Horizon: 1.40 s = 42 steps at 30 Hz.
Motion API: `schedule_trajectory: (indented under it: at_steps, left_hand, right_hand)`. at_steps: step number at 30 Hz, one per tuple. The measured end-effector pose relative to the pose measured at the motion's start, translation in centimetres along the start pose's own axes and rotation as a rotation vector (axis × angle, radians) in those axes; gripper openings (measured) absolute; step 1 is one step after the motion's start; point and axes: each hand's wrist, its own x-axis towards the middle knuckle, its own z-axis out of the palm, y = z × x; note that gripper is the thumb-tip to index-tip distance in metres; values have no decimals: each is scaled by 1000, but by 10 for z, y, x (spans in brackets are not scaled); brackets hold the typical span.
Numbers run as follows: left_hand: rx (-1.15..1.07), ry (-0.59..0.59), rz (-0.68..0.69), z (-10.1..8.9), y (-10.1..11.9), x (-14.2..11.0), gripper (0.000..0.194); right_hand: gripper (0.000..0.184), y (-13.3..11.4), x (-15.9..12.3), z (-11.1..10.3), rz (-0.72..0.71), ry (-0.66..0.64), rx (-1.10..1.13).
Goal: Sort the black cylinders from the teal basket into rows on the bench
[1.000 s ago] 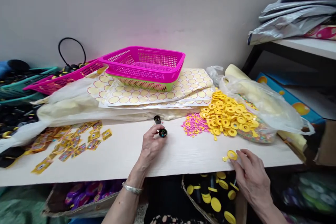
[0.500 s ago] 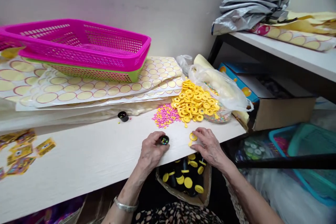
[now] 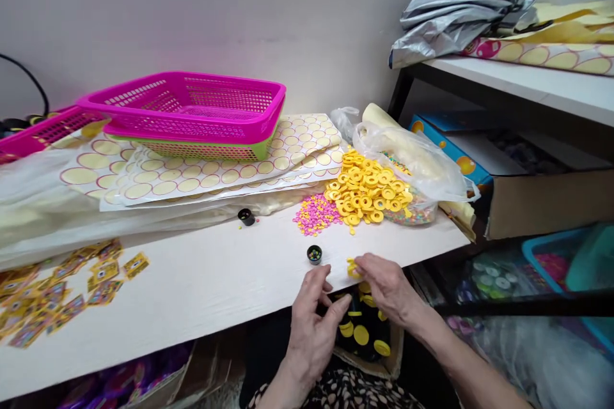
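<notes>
My right hand (image 3: 389, 286) pinches a small yellow plastic ring piece with a tab (image 3: 354, 268) over the table's front edge. My left hand (image 3: 314, 323) is open beside it, thumb and fingers apart, nothing visible in it. Just beyond its fingertips a small black cup (image 3: 314, 255) stands upright, with tiny coloured pellets inside. Behind the hands lies a heap of yellow ring pieces (image 3: 371, 188). Pink and yellow pellets (image 3: 316, 216) spread to its left. Below the hands, an open carton (image 3: 394, 358) holds black pieces with yellow round caps (image 3: 361, 335).
Another black cup (image 3: 246, 217) stands farther back. Small printed yellow packets (image 3: 103, 273) lie at left. Pink baskets (image 3: 201, 131) rest on sheets of round stickers (image 3: 201, 174). A clear bag (image 3: 422, 160) and a cardboard box (image 3: 537, 204) are at right, below a white shelf (image 3: 532, 89).
My left hand has let go of the black cup, which now stands on the table, and has drawn back toward the edge. The right hand, still holding the yellow piece, has turned and come nearer.
</notes>
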Motion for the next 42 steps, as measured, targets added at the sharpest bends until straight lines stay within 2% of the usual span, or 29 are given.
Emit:
schedule_trajectory:
  at_steps: [3,5,8,10,13,14,17,19,24,29,36,40,42]
  left_hand:
    - [-219,-161,-250,4,5,-1,30]
    - [-278,-192,-350,3,6,-1,26]
    - [-297,-100,-407,-1,3,-1,26]
    - [-278,-22,-417,-8,-2,0,27]
    - [-176,60,-366,-29,-14,11,27]
    - [-129,79,-347,-38,-17,17,27]
    - [34,130,-325,-62,-25,34,26]
    - [156,156,-281,-71,-28,43,25]
    - [410,240,-67,-69,-32,48,19]
    - [451,255,41,-67,-36,45,19]
    - [454,249,113,-69,-41,44,18]
    - [453,273,140,-68,-44,43,17]
    - [468,278,158,-68,-44,43,17]
  right_hand:
    - [24,-26,-6,-5,66,-145,389]
    - [25,-37,-9,-3,125,-185,536]
    - [29,-39,-10,3,221,-224,671]
    - [27,-29,-7,8,280,-150,645]
    - [19,-6,4,12,308,103,401]
    - [17,2,10,13,288,148,309]
    - [18,19,34,17,201,116,121]
    - [18,22,53,24,162,71,64]
    - [18,17,87,50,146,9,-6]
    - [20,13,99,63,175,-27,-87]
    - [16,15,92,59,202,-61,-60]
    - [15,11,83,47,209,-23,26]
    - [15,3,79,41,190,4,144]
